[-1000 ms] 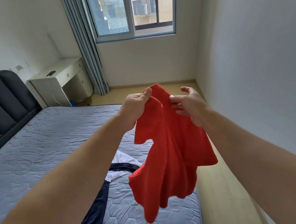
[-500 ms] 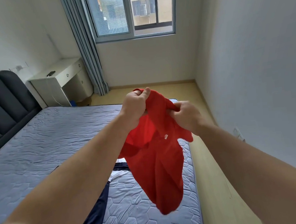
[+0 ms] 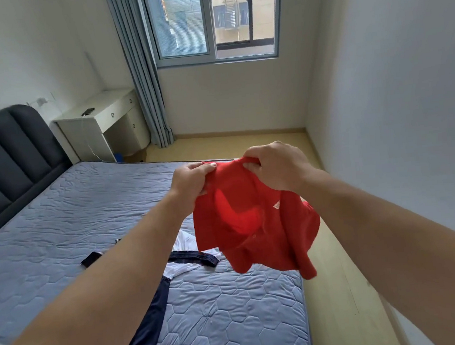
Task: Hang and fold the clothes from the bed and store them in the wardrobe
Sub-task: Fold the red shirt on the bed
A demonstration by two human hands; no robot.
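Note:
A red polo shirt (image 3: 253,225) hangs in the air over the bed's right side, with a small white logo and buttons showing. My left hand (image 3: 191,185) grips its upper left edge, fingers curled into the cloth. My right hand (image 3: 275,166) pinches the top edge a little to the right. On the blue-grey mattress (image 3: 73,229) below lies a white and navy garment (image 3: 190,262), partly hidden by my left arm. The wardrobe is out of view.
A dark padded headboard (image 3: 5,160) stands at the left. A white desk (image 3: 104,120) with a dark phone on it sits by the blue curtain (image 3: 141,69) and window. A wooden floor strip (image 3: 341,300) runs between bed and right wall.
Both hands have shifted along the red shirt and now hold its top edge close together. The shirt has bunched up and opened toward me, showing the logo and buttons.

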